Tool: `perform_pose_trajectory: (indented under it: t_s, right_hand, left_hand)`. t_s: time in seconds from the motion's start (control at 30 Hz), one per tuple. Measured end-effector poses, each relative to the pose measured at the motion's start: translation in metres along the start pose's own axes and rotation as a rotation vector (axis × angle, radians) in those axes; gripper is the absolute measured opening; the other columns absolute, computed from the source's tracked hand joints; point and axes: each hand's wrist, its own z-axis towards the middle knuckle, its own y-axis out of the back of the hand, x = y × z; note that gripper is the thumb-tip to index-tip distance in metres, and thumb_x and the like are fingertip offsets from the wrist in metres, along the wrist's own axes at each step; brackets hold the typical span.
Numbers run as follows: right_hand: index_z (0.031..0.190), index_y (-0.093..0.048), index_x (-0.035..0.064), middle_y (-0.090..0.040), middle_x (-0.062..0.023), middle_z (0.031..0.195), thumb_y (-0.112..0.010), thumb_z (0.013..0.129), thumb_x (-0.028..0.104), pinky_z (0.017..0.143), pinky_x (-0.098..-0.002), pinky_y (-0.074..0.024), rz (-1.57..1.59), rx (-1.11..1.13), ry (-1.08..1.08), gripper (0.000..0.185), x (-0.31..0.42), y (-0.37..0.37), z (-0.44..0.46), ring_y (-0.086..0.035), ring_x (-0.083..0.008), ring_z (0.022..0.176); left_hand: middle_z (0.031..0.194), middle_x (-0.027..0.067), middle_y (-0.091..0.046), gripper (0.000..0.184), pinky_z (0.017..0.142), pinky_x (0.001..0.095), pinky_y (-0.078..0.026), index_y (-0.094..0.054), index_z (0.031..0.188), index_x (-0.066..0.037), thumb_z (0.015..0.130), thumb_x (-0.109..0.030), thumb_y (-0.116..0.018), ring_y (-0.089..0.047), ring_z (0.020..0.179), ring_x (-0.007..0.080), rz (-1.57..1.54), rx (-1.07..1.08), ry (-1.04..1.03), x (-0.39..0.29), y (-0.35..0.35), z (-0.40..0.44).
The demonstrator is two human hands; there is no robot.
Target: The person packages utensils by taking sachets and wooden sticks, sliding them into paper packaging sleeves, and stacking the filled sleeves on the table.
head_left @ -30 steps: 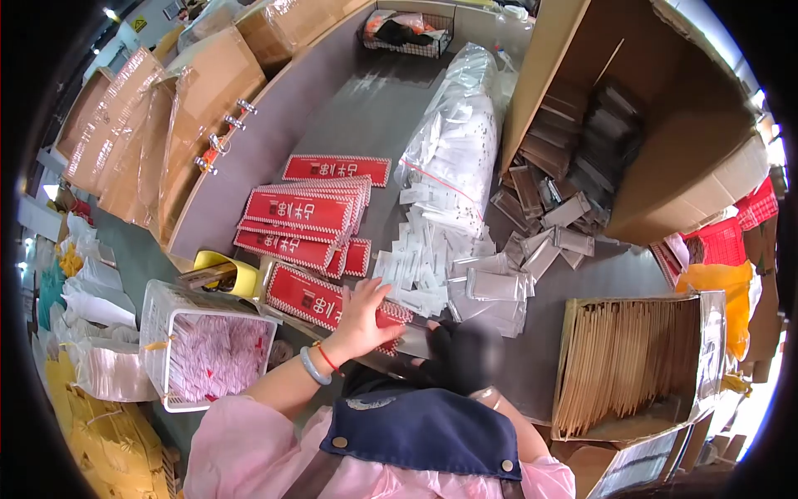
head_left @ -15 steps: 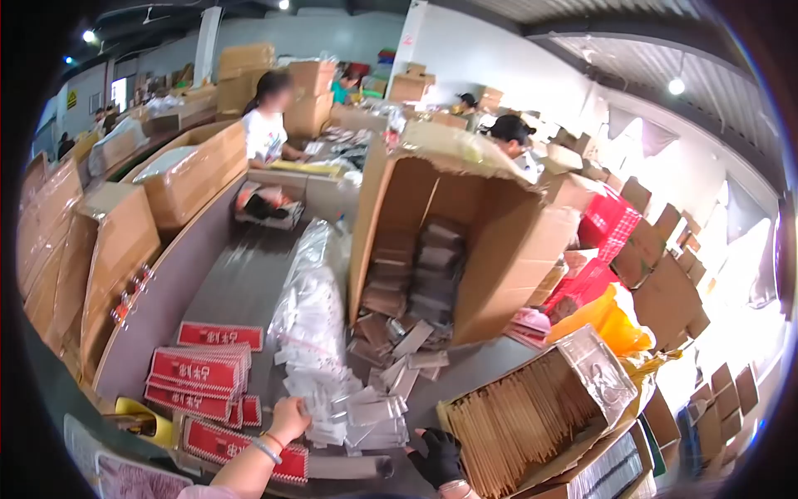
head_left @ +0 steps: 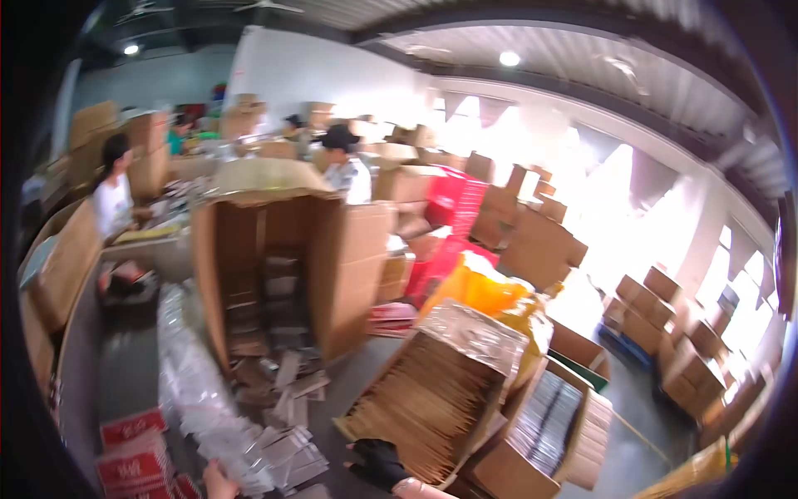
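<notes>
My left hand (head_left: 220, 481) is at the bottom edge, beside the clear plastic bags (head_left: 198, 387) and close to the red printed packets (head_left: 137, 461). It is blurred and partly cut off, so its grip does not show. On my right hand (head_left: 378, 464) is a black fingerless glove; its fingers point left, apart, with nothing visible in them. That hand lies at the near side of a carton (head_left: 490, 328) packed with thin brown wooden sticks (head_left: 428, 387). Between the hands lies a loose pile of small whitish packets (head_left: 291, 457).
A tall open carton (head_left: 353, 274) with stacked small packs stands on the grey table. At the right are a box of silvery packs (head_left: 544, 416) and a yellow bag (head_left: 478, 287). Red crates (head_left: 453, 200) and people at other tables are behind.
The view has swung right, so the table things sit further left and more cartons show at the right. My left hand is now mostly out of frame; my right remains beside the stick carton.
</notes>
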Motion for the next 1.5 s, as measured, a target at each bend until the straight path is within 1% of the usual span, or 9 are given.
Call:
perform_pose_trajectory:
  t_s: [0.07, 0.2, 0.27, 0.43, 0.47, 0.5, 0.7, 1.2, 1.5]
  right_hand:
    - [0.115, -0.065, 0.0150, -0.064, -0.0096, 0.117, -0.068, 0.083, 0.046, 0.093, -0.0467, -0.0410, -0.038, -0.054, -0.059, 0.044, -0.001, 0.011, -0.004, -0.058, -0.0316, 0.112]
    - [0.113, -0.064, 0.0117, -0.063, -0.0125, 0.116, -0.069, 0.082, 0.044, 0.092, -0.0484, -0.0416, -0.077, -0.105, -0.111, 0.045, -0.014, 0.022, -0.017, -0.058, -0.0334, 0.111]
    - [0.114, -0.064, 0.0114, -0.064, -0.0134, 0.116, -0.070, 0.081, 0.043, 0.092, -0.0483, -0.0420, -0.064, -0.076, -0.134, 0.046, -0.034, 0.018, -0.020, -0.058, -0.0342, 0.110]
    - [0.120, -0.064, 0.0077, -0.064, -0.0178, 0.121, -0.073, 0.076, 0.042, 0.098, -0.0478, -0.0432, -0.155, -0.060, -0.148, 0.056, -0.041, 0.031, -0.026, -0.059, -0.0372, 0.112]
    - [0.120, -0.064, 0.0065, -0.063, -0.0184, 0.121, -0.074, 0.076, 0.042, 0.099, -0.0476, -0.0428, -0.134, -0.071, -0.167, 0.058, -0.043, 0.035, -0.025, -0.058, -0.0370, 0.113]
    - [0.120, -0.064, 0.0054, -0.063, -0.0190, 0.122, -0.075, 0.075, 0.043, 0.101, -0.0475, -0.0424, -0.103, -0.061, -0.182, 0.060, -0.044, 0.038, -0.024, -0.058, -0.0369, 0.115]
    - [0.113, -0.065, 0.0017, -0.065, -0.0178, 0.113, -0.080, 0.072, 0.026, 0.097, -0.0443, -0.0449, -0.229, -0.358, -0.070, 0.050, -0.079, 0.057, -0.024, -0.058, -0.0362, 0.109]
    - [0.104, -0.067, 0.0072, -0.064, -0.0174, 0.105, -0.067, 0.077, 0.031, 0.089, -0.0501, -0.0476, -0.518, 0.108, -0.559, 0.035, -0.148, 0.056, -0.008, -0.060, -0.0379, 0.102]
    - [0.110, -0.065, 0.0052, -0.065, -0.0205, 0.108, -0.055, 0.085, 0.022, 0.087, -0.0495, -0.0499, -0.432, 0.002, -0.503, 0.032, -0.181, 0.042, -0.017, -0.062, -0.0405, 0.101]
  left_hand:
    - [0.101, 0.0179, -0.069, 0.042, 0.085, 0.0487, -0.051, -0.064, 0.106, -0.003, 0.078, -0.032, -0.075, -0.066, 0.095, 0.0341, 0.103, 0.170, -0.004, -0.025, 0.013, -0.002]
    - [0.091, 0.0211, -0.070, 0.040, 0.074, 0.0463, -0.054, -0.064, 0.099, 0.001, 0.071, -0.024, -0.079, -0.068, 0.081, 0.0377, 0.185, -0.212, -0.713, -0.037, 0.025, -0.013]
    - [0.092, 0.0210, -0.071, 0.040, 0.076, 0.0456, -0.055, -0.064, 0.098, 0.002, 0.072, -0.025, -0.079, -0.070, 0.084, 0.0356, 0.206, 0.250, -0.022, -0.028, 0.025, 0.002]
    - [0.089, 0.0186, -0.069, 0.050, 0.080, 0.0416, -0.053, -0.067, 0.105, 0.001, 0.058, -0.013, -0.079, -0.068, 0.087, 0.0358, 0.151, 0.172, 0.015, 0.029, 0.003, 0.017]
    - [0.087, 0.0170, -0.071, 0.036, 0.078, 0.0407, -0.054, -0.070, 0.095, 0.000, 0.062, -0.010, -0.076, -0.070, 0.085, 0.0320, 0.058, 0.177, 0.103, -0.042, 0.031, -0.003]
    - [0.081, 0.0191, -0.069, 0.029, 0.072, 0.0463, -0.053, -0.068, 0.085, 0.000, 0.060, -0.013, -0.077, -0.067, 0.080, 0.0413, -0.091, 0.119, 0.026, -0.061, 0.036, -0.009]
    - [0.077, 0.0163, -0.068, 0.018, 0.066, 0.0425, -0.052, -0.066, 0.084, -0.005, 0.075, -0.017, -0.076, -0.067, 0.074, 0.0352, 0.091, 0.078, 0.032, -0.073, 0.055, -0.017]
    - [0.079, 0.0078, -0.063, 0.013, 0.069, 0.0418, -0.051, -0.066, 0.074, -0.009, 0.078, -0.018, -0.074, -0.063, 0.077, 0.0310, -0.006, 0.161, -0.567, -0.186, 0.000, 0.010]
    - [0.110, 0.0073, -0.059, 0.050, 0.088, 0.0471, -0.043, -0.067, 0.113, -0.016, 0.068, -0.034, -0.083, -0.054, 0.111, 0.0299, 0.384, 0.260, -0.383, -0.181, -0.029, 0.011]
